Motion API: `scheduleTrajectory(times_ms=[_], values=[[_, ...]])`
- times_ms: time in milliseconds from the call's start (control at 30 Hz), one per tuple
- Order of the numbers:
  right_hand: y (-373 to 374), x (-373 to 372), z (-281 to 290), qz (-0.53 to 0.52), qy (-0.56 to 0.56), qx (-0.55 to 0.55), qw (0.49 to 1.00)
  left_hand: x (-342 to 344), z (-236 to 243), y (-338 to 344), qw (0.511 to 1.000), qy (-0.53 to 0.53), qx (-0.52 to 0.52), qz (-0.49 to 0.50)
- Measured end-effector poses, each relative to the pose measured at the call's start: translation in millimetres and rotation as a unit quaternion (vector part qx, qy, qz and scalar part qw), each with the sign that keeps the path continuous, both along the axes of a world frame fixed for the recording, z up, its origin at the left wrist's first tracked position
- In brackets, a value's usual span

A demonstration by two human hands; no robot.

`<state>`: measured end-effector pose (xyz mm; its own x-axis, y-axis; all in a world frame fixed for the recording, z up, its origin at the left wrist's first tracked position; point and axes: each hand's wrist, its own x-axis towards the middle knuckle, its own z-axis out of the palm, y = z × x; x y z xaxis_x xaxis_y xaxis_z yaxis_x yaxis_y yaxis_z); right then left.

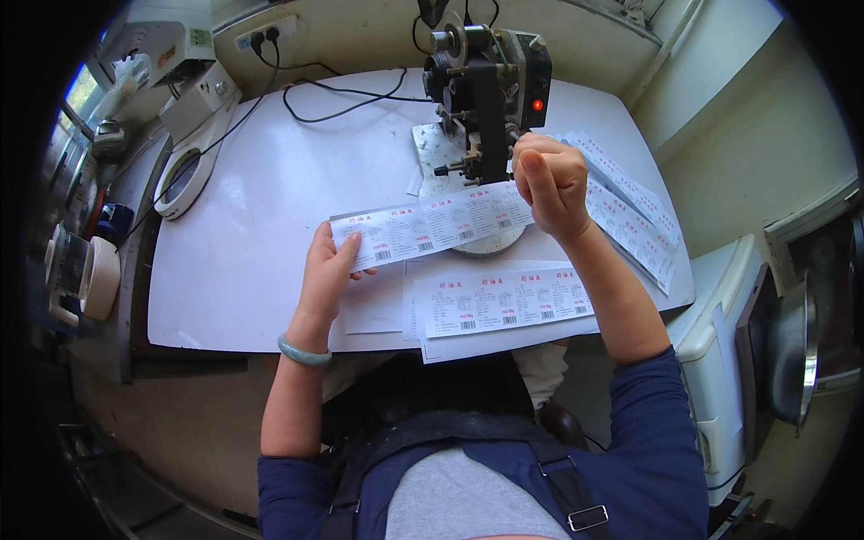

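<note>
My left hand (333, 261) grips the left end of a strip of printed labels (432, 225), thumb on top. The strip runs rightward, slightly rising, in front of a black and silver tabletop machine (490, 108) with a lit red light. My right hand (551, 184) is closed beside the machine at the strip's right end; what its fingers hold is hidden. A round-ended metal plate (486, 245) shows under the strip. More label sheets lie nearer me (504, 301) and fanned out at the right (634, 229).
The white table (225, 270) carries loose black cables (342, 110). At left stand a white appliance with a ring-shaped base (192, 171) and small containers (99, 270). A white cabinet (711, 396) and steel bowl (792, 351) are at right; a wall edges the back.
</note>
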<state>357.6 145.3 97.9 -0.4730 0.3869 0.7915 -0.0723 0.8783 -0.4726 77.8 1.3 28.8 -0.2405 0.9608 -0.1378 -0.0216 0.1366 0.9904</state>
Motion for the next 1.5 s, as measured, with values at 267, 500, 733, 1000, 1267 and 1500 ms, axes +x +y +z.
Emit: scheduleTrajectory(times_ms=[267, 500, 733, 1000, 1267, 1500], values=[[-11.7, -3.0, 5.5, -0.018, 0.019, 0.025, 0.999, 38.6, -13.2, 28.0, 0.999, -0.033, 0.005, -0.015], [-34.3, 8.9, -39.8, -0.012, -0.103, 0.125, 0.987, 39.2, -19.9, 26.5, 0.999, -0.033, 0.007, -0.016], [8.9, 7.0, -2.2, 0.005, 0.007, -0.019, 1.000, 55.9, -20.1, 41.1, 0.999, -0.034, 0.006, -0.027], [-40.1, -1.5, -29.0, -0.099, -0.057, 0.248, 0.962, 85.5, -24.8, 50.3, 0.989, 0.143, 0.019, -0.004], [-5.5, 9.4, -19.0, -0.032, 0.023, -0.051, 0.998, 72.9, 0.9, 26.2, 0.823, 0.559, 0.089, 0.048], [-5.3, -7.6, 18.2, -0.017, 0.043, -0.011, 0.999, 106.5, -16.1, 4.1, 0.767, 0.579, 0.213, -0.178]])
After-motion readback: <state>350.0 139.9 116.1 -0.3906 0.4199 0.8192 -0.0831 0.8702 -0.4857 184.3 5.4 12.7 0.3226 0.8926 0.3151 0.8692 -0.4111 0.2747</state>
